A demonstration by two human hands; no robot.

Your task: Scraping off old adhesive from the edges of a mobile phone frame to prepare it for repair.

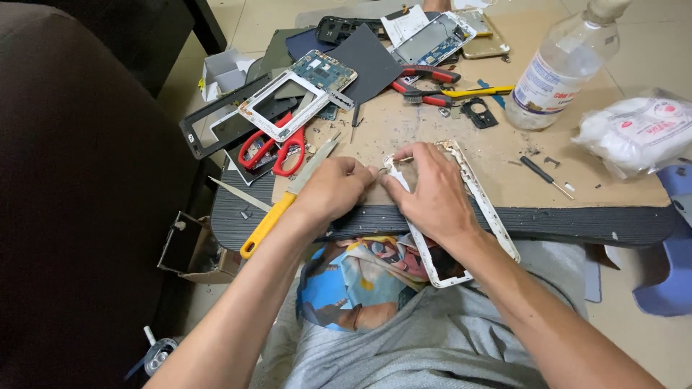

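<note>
The long white plastic phone frame (497, 220) lies at the near edge of the brown work board (504, 155). Its long side runs from far to near, and its near end sticks out over the person's lap. The right hand (432, 191) presses down on it. The left hand (335, 187) pinches a small part at its far left corner. A yellow-handled knife (285, 205) lies just left.

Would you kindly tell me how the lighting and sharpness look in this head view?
Head view: soft, even light with faint shadows; the white phone frame under the right hand and the left hand are sharp; mild glare on the clear bottle; the dark mass at left is underexposed and shows no detail.
</note>
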